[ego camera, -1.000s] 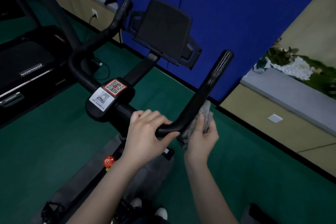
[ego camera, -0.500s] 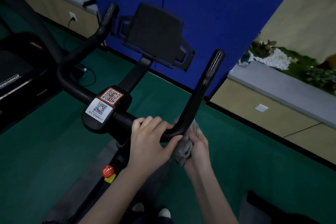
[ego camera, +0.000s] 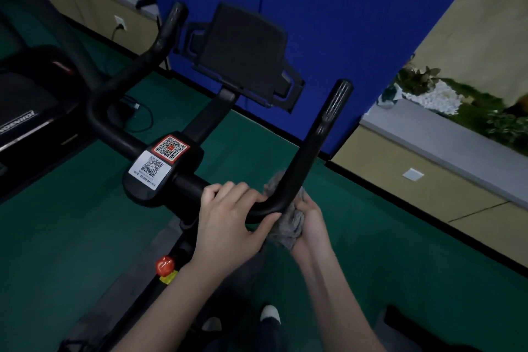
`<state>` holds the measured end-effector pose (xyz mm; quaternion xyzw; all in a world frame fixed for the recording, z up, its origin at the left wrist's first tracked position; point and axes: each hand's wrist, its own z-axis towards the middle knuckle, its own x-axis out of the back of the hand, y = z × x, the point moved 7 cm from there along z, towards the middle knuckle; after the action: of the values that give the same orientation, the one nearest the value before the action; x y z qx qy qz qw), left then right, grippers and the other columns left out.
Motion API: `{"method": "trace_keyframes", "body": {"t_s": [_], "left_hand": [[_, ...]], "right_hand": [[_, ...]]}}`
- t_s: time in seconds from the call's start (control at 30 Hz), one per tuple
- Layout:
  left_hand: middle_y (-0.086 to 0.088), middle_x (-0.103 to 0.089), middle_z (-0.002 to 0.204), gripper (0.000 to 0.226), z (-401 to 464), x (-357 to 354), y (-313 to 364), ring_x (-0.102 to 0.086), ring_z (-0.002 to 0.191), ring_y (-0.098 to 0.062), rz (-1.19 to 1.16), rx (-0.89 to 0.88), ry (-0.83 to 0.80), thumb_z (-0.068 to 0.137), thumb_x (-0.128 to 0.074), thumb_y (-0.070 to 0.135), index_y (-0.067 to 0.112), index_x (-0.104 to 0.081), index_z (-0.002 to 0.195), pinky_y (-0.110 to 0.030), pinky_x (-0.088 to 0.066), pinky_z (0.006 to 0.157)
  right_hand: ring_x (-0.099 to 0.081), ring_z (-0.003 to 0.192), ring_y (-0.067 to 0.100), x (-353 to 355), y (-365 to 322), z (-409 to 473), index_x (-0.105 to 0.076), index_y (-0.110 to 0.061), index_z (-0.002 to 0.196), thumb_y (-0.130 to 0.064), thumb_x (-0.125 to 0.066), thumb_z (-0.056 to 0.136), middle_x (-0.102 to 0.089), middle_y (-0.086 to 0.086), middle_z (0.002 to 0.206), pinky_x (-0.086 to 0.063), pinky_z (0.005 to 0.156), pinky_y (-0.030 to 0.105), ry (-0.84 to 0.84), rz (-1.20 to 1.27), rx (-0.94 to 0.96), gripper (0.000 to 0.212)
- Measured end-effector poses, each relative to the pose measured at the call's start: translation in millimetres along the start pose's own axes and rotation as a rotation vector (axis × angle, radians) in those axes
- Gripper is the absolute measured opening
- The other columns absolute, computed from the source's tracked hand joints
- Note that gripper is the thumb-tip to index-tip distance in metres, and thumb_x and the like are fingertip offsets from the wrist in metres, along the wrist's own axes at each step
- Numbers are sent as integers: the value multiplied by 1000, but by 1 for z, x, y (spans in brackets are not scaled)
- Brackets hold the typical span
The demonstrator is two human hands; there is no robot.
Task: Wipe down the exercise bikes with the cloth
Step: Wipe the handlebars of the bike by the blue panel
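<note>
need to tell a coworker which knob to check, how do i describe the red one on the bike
Start at the black handlebar and follow the bike's frame down towards the floor. The red knob sits there, left of the left hand's wrist, on a yellow base; nothing else nearby is round and red.

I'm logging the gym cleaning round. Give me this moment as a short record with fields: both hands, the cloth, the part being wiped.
left hand: left hand grips the handlebar near its bend
right hand: right hand holds the grey cloth
cloth: bunched against the underside of the bend
part: right-side horn of the bike's bar
nearby: QR stickers on the centre clamp
</note>
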<state>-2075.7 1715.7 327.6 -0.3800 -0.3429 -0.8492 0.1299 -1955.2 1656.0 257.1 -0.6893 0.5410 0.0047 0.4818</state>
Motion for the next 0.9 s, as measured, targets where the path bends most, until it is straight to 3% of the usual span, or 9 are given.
{"method": "trace_keyframes", "body": {"t_s": [0.1, 0.2, 0.27, 0.37, 0.43, 0.53, 0.73, 0.9], "left_hand": [[14, -56, 78, 26, 2, 0, 1, -53, 77, -12, -8, 35, -37, 81, -61, 51, 25, -64, 84, -29, -30, 82], [17, -56, 80, 27, 1, 0, 4, -53, 80, -11, 0, 48, -49, 81, -59, 53, 27, -64, 88, -29, -30, 86], [17, -56, 82, 32, 2, 1, 5, -54, 81, -10, 18, 48, -37, 84, -56, 56, 26, -65, 91, -29, -32, 89], [12, -60, 87, 44, 7, -1, 14, -56, 84, -13, 67, 78, -5, 87, -50, 60, 22, -67, 99, -30, -36, 91], [9, -62, 89, 45, 13, -7, 25, -58, 84, -15, 122, 82, -7, 88, -49, 59, 20, -67, 102, -29, -37, 88], [8, -62, 91, 43, 20, -18, 36, -61, 85, -16, 152, 126, -19, 89, -47, 56, 20, -65, 107, -28, -38, 83], [12, -62, 88, 38, 24, -24, 38, -62, 65, -15, 172, 246, 33, 86, -48, 55, 26, -65, 104, -28, -47, 61], [15, -62, 87, 35, 22, -22, 36, -64, 69, -11, 135, 305, 90, 82, -49, 57, 32, -66, 99, -24, -46, 57]], "right_hand": [[-64, 95, 34, 2, 5, 7, -60, -2, 109, -6, -46, 91, -64, 26, 110, -44, 100, 50, -19, -1, -64, 23], [-69, 84, 24, 8, -1, 6, -61, 0, 109, -2, -40, 97, -70, 16, 97, -56, 80, 34, -57, -63, -35, 24], [-70, 84, 23, 12, -14, 6, -58, 3, 114, -5, -41, 99, -71, 16, 98, -58, 73, 31, -34, -99, 54, 23], [-67, 95, 30, 20, -28, 10, -56, 0, 111, -14, -51, 98, -68, 19, 104, -53, 90, 46, 91, -177, 218, 20], [-65, 90, 25, 20, -31, 6, -57, -5, 103, -15, -55, 95, -67, 14, 97, -52, 90, 48, 142, -273, 346, 13], [-65, 86, 9, 18, -37, -5, -61, -14, 98, -12, -58, 93, -68, 1, 93, -52, 79, 29, 146, -384, 532, 6], [-64, 89, 14, 16, -81, 16, -63, -21, 94, -16, -65, 90, -67, 1, 95, -54, 82, 34, 159, -487, 679, 7], [-58, 91, -3, 0, -95, 6, -65, -19, 90, -5, -71, 83, -58, -1, 101, -45, 79, 10, 85, -580, 850, 17]]}}
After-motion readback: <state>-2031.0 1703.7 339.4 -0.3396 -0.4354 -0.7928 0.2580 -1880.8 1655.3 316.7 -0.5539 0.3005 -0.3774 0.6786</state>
